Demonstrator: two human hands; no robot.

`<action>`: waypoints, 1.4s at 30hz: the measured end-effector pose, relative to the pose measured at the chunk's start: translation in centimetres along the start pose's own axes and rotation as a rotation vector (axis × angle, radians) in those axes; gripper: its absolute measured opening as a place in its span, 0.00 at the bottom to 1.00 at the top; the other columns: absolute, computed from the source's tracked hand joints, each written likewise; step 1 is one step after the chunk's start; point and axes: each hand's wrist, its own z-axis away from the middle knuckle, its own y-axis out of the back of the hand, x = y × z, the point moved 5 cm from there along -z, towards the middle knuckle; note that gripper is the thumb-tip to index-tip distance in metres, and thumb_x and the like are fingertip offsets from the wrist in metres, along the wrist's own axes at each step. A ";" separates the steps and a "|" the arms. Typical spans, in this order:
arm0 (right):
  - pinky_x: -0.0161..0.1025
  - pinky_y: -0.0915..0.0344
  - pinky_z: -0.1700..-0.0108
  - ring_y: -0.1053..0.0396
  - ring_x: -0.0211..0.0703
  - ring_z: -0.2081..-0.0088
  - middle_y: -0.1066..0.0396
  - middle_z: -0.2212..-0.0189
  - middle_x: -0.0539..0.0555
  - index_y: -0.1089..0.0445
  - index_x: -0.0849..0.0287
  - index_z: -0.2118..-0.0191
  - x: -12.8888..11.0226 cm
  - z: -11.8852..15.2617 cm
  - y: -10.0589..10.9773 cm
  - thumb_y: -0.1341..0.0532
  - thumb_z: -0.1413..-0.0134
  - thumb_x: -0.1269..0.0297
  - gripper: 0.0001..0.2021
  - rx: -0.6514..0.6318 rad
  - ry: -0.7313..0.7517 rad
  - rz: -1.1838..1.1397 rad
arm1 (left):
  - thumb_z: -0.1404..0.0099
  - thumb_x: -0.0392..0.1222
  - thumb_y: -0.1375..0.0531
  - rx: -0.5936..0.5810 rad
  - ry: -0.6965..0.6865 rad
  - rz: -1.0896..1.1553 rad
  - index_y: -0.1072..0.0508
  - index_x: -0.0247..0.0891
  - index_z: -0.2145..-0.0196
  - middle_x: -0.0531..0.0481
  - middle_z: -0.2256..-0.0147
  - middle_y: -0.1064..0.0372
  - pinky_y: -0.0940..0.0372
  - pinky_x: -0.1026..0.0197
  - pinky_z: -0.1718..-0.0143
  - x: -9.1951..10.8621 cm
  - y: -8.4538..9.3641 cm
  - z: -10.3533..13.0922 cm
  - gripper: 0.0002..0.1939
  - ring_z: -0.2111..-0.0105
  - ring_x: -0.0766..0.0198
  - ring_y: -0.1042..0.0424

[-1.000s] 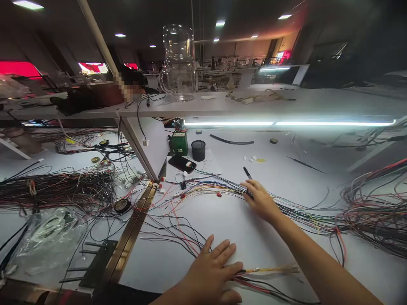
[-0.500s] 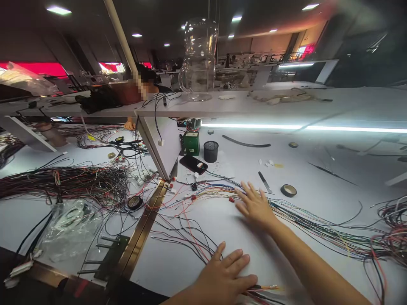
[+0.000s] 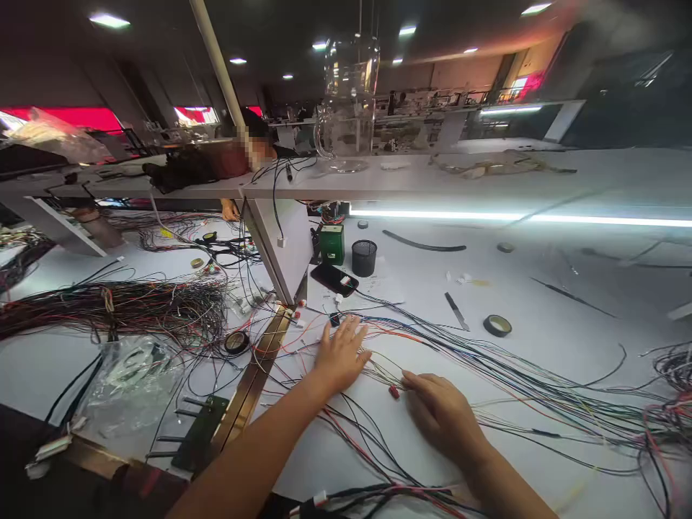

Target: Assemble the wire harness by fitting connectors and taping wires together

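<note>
My left hand lies with spread fingers over the thin wires, just below a small black connector. To its right, my right hand has its fingers close together, with the thumb and fingertips at a thin wire; what lies between them is too small to make out. A red connector sits beside those fingertips. The long bundle of coloured wires runs from the middle toward the right edge. Dark and red wires spread below and between both hands.
A black phone, a mesh cup and a green box stand behind the wires. Tweezers and a tape roll lie at right. A pegged green block is at lower left. Across the shelf is a person's hand.
My left hand has moved up and left onto the wires. My right hand has come down toward me, its fingers closing together. The red connector and nearby wires have shifted.
</note>
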 end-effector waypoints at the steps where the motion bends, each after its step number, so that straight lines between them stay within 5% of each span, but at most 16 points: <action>1: 0.50 0.37 0.48 0.34 0.49 0.46 0.31 0.47 0.58 0.37 0.53 0.42 0.2 -0.2 -0.1 0.48 0.38 0.62 0.20 0.024 -0.019 0.035 | 0.32 0.57 0.54 -0.052 0.062 -0.025 0.50 0.43 0.35 0.45 0.32 0.63 0.69 0.35 0.37 -1.2 -0.3 -0.8 0.32 0.33 0.51 0.64; 5: 0.63 0.52 0.41 0.52 0.59 0.36 0.48 0.35 0.56 0.40 0.48 0.39 1.0 -1.4 -1.1 0.47 0.40 0.48 0.25 -0.040 -0.164 0.269 | 0.35 0.64 0.56 -0.185 0.043 -0.079 0.52 0.41 0.34 0.45 0.32 0.68 0.72 0.35 0.37 -3.5 -1.7 -1.4 0.38 0.33 0.51 0.70; 10: 0.63 0.62 0.38 0.56 0.54 0.34 0.51 0.34 0.52 0.43 0.43 0.38 0.5 -2.0 -1.8 0.52 0.38 0.45 0.26 -0.224 -0.169 0.288 | 0.33 0.63 0.58 -0.201 -0.197 -0.058 0.53 0.46 0.34 0.48 0.32 0.64 0.73 0.39 0.37 -3.6 -1.9 0.4 0.34 0.33 0.55 0.64; 16: 0.63 0.66 0.38 0.66 0.55 0.32 0.61 0.32 0.54 0.48 0.46 0.35 1.0 -1.7 -0.6 0.50 0.38 0.50 0.26 -0.020 -0.345 0.391 | 0.32 0.59 0.54 -0.050 -0.215 -0.013 0.45 0.50 0.37 0.50 0.34 0.53 0.63 0.43 0.36 -3.8 -0.8 1.2 0.28 0.34 0.55 0.57; 21: 0.64 0.60 0.40 0.56 0.57 0.35 0.50 0.35 0.58 0.41 0.47 0.38 1.5 -1.5 -1.1 0.52 0.38 0.48 0.25 -0.057 -0.415 0.361 | 0.31 0.53 0.51 0.070 -0.210 0.040 0.35 0.46 0.42 0.48 0.39 0.42 0.53 0.46 0.38 -4.3 -0.8 1.4 0.23 0.37 0.54 0.48; 24: 0.60 0.62 0.38 0.55 0.52 0.35 0.55 0.34 0.57 0.45 0.47 0.37 1.6 -1.6 -0.6 0.51 0.37 0.52 0.24 0.033 -0.384 0.383 | 0.31 0.50 0.49 0.140 -0.241 0.076 0.31 0.44 0.46 0.47 0.43 0.35 0.48 0.47 0.40 -4.4 -0.5 1.6 0.20 0.40 0.55 0.42; 27: 0.62 0.61 0.40 0.55 0.57 0.35 0.53 0.34 0.60 0.42 0.50 0.38 2.0 -1.9 0.1 0.49 0.39 0.51 0.25 0.098 -0.362 0.405 | 0.31 0.46 0.49 0.212 -0.265 0.096 0.26 0.45 0.53 0.49 0.52 0.27 0.45 0.50 0.44 -4.3 0.0 1.9 0.15 0.47 0.58 0.35; 29: 0.61 0.54 0.44 0.46 0.59 0.40 0.42 0.40 0.62 0.36 0.53 0.42 2.2 -2.0 0.6 0.48 0.39 0.52 0.22 0.117 -0.327 0.365 | 0.31 0.45 0.49 0.254 -0.246 0.091 0.26 0.44 0.54 0.48 0.55 0.26 0.43 0.51 0.46 -4.3 0.4 2.2 0.14 0.51 0.58 0.32; 33: 0.45 0.44 0.56 0.33 0.47 0.60 0.28 0.62 0.58 0.31 0.56 0.48 2.1 -1.6 1.5 0.50 0.36 0.61 0.16 0.117 -0.242 0.272 | 0.32 0.47 0.49 0.323 -0.142 0.018 0.29 0.44 0.49 0.44 0.53 0.29 0.44 0.47 0.46 -4.7 0.4 2.3 0.17 0.51 0.54 0.33; 38: 0.40 0.44 0.59 0.35 0.43 0.60 0.30 0.62 0.54 0.29 0.53 0.52 1.1 -1.2 1.8 0.47 0.38 0.65 0.12 0.075 -0.158 0.197 | 0.32 0.50 0.49 0.239 -0.062 -0.079 0.30 0.49 0.48 0.46 0.44 0.36 0.56 0.41 0.39 -5.1 -0.7 1.6 0.18 0.42 0.52 0.41; 42: 0.40 0.44 0.59 0.36 0.44 0.61 0.31 0.64 0.55 0.29 0.55 0.54 1.3 -1.4 1.7 0.46 0.38 0.65 0.11 0.091 -0.179 0.150 | 0.32 0.53 0.51 0.145 -0.044 -0.031 0.32 0.48 0.46 0.47 0.41 0.39 0.54 0.41 0.39 -5.5 -1.1 1.1 0.20 0.39 0.53 0.46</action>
